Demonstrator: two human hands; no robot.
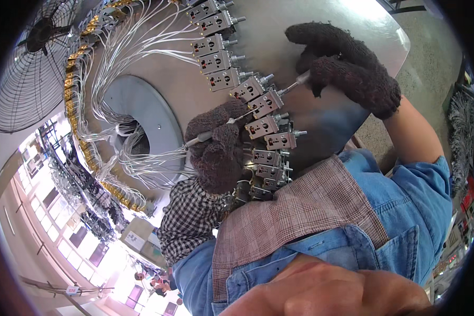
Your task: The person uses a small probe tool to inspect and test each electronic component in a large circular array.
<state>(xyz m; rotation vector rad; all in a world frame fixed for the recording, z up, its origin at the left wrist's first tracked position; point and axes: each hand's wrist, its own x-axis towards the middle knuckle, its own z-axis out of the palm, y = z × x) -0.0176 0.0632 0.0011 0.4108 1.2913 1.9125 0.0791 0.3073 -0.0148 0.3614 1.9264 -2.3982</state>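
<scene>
Left hand (217,158) grasps grey-handled tool (199,139) | right hand (353,73) grasps pale-handled tool (303,78) | printed white sign (72,290)

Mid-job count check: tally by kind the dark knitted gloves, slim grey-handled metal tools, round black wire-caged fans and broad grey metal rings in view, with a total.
Dark knitted gloves: 2, one each on the left hand and right hand
Slim grey-handled metal tools: 2, one in each hand
Round black wire-caged fan: 1
Broad grey metal ring: 1
Total: 6
</scene>
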